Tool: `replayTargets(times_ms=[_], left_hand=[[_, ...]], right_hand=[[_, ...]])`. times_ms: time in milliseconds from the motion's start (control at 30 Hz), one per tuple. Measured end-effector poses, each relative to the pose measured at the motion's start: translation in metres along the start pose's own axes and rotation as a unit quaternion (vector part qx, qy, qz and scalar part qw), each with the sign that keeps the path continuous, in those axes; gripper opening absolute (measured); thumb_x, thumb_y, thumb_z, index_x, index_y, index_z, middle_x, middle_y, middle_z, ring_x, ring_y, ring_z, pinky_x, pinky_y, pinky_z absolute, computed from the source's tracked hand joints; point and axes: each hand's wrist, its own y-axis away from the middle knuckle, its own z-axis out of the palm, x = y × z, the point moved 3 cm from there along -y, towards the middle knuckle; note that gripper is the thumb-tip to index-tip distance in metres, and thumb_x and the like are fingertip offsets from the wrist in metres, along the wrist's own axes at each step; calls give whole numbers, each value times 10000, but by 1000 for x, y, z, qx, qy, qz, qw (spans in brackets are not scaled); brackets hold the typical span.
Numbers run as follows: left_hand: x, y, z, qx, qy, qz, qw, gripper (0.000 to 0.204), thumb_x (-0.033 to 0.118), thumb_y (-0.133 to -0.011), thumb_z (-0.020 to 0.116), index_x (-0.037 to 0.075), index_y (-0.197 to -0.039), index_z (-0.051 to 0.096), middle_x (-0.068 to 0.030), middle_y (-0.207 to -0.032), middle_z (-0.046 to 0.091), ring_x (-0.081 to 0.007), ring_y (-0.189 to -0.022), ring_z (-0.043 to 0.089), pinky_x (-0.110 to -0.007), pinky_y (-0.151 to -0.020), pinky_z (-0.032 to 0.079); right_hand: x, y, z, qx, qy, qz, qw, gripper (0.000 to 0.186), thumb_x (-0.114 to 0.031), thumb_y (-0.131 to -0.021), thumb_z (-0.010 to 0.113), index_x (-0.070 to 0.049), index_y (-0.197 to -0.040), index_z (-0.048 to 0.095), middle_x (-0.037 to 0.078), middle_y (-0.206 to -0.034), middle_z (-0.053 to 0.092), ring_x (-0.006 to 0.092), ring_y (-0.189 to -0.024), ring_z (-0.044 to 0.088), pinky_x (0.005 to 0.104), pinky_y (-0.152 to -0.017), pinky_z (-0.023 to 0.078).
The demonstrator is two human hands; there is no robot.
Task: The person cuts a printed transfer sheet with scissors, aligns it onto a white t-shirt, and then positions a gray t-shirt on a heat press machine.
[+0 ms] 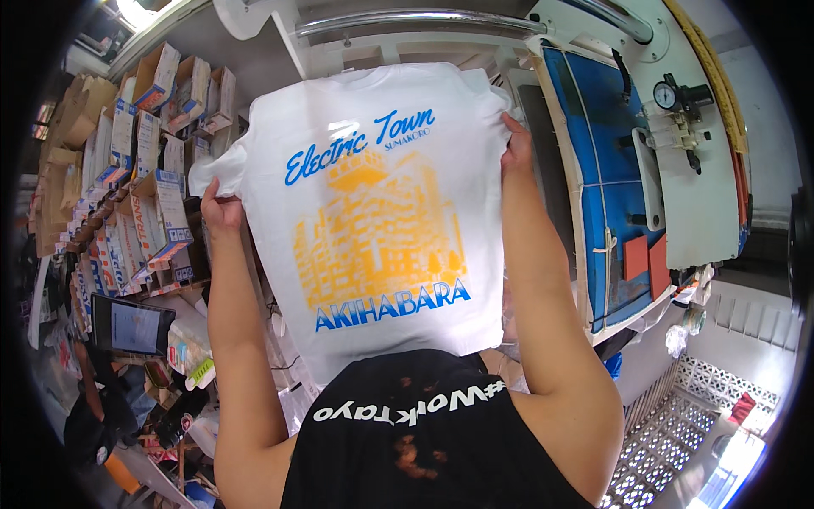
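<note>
A white T-shirt is spread out in front of me, its collar away from me and its lower edge close to my body. Blue lettering and an orange building picture are printed on it. My left hand is closed on the shirt near its left sleeve. On the other side, my right hand pinches the cloth below the right sleeve. Between both hands the fabric hangs fairly flat, with small folds at the sleeves.
Shelves of cardboard boxes line the left, with a laptop screen below them. Beyond the shirt runs a metal bar. At the right stands a machine with a blue panel and a pressure gauge.
</note>
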Motion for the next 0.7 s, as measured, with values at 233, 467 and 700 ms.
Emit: replayTargets(times_ms=[233, 467, 700], left_hand=[[17, 5, 4, -33, 96, 34, 994, 315, 59, -814, 575, -34, -1110, 628, -166, -1158, 683, -340, -1098, 646, -467, -983, 505], [30, 19, 14, -55, 92, 33, 994, 327, 71, -806, 571, -7, -1117, 635, -146, -1176, 680, -335, -1115, 638, -496, -992, 490], [33, 12, 5, -30, 88, 37, 995, 375, 94, -824, 565, -5, -1183, 611, -158, -1225, 658, -344, -1168, 607, -502, -1040, 443]], right_hand=[[-10, 1, -6, 11, 27, 0, 1000, 408, -110, -911, 616, 40, -1287, 563, 204, -1261, 629, 358, -1174, 604, 483, -1065, 456], [-13, 5, 4, 19, 56, -23, 998, 388, -118, -962, 560, 50, -1311, 535, 215, -1298, 601, 384, -1206, 579, 516, -1079, 437], [-12, 13, 10, 41, 14, 3, 999, 389, -100, -945, 577, 35, -1307, 528, 197, -1301, 599, 369, -1216, 573, 527, -1085, 424]])
